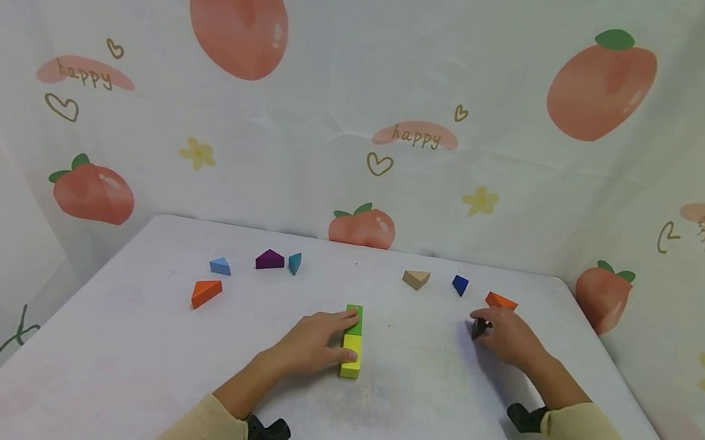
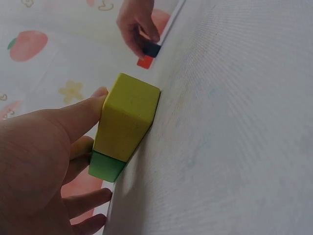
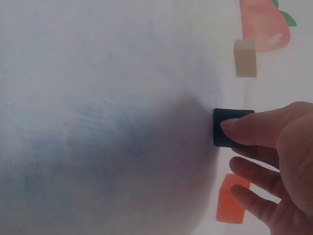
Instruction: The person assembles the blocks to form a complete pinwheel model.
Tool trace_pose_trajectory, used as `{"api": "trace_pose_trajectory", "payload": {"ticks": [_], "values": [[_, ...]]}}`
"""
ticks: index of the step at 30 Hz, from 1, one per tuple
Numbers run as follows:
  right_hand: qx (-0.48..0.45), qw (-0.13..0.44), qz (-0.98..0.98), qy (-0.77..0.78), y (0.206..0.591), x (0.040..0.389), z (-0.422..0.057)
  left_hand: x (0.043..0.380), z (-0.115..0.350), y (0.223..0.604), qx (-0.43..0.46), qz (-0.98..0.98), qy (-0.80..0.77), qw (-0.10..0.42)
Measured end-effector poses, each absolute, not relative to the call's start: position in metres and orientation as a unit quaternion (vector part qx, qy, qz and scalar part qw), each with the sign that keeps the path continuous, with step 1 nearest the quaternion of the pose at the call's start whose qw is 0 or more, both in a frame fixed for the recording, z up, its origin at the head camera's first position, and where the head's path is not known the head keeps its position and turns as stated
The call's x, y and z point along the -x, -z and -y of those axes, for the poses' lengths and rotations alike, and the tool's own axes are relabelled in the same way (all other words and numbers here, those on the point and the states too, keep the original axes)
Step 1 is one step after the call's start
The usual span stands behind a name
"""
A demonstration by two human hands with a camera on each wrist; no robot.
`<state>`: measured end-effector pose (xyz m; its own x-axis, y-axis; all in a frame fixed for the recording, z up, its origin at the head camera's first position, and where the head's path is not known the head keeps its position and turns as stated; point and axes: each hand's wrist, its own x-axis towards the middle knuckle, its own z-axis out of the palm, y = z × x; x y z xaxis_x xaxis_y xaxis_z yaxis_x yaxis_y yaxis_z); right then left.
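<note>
A green block (image 1: 353, 326) and a yellow block (image 1: 351, 357) lie end to end in line on the white table. My left hand (image 1: 313, 341) rests against their left side, its index fingertip on the green one and its thumb on the yellow one. In the left wrist view the thumb touches the side of the yellow block (image 2: 128, 110), while two other fingers stretch out past the green block (image 2: 106, 166). On the right, my right hand (image 1: 511, 337) pinches a dark, nearly black block (image 1: 479, 329) between thumb and fingers. An orange block (image 1: 501, 301) lies just beyond that hand.
Toward the back right are a tan block (image 1: 415, 279) and a dark blue block (image 1: 460, 285). At the back left lie purple (image 1: 270, 260), teal (image 1: 295, 264), light blue (image 1: 221, 266) and orange (image 1: 206, 294) blocks. A printed curtain (image 1: 310, 133) hangs behind the table (image 1: 171, 375).
</note>
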<state>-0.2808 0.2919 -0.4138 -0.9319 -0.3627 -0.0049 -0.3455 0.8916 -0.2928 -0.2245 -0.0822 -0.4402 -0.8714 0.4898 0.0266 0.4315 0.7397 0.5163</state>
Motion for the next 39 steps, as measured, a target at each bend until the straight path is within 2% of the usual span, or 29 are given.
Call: {"api": "trace_pose_trajectory", "payload": {"ticks": [9, 18, 26, 39], "values": [[0.164, 0.02, -0.974, 0.152, 0.42, 0.283, -0.296, 0.224, 0.082, 0.439, -0.251, -0.929, -0.265, 0.056], [0.162, -0.031, -0.974, 0.156, 0.428, 0.281, -0.3, 0.223, 0.083, 0.438, -0.258, -0.927, -0.268, 0.051], [0.132, -0.006, -0.976, 0.175, 0.428, 0.285, -0.294, 0.223, 0.083, 0.437, -0.255, -0.928, -0.268, 0.055], [0.151, -0.019, -0.97, 0.19, 0.424, 0.292, -0.282, 0.225, 0.084, 0.44, -0.254, -0.928, -0.266, 0.057]]}}
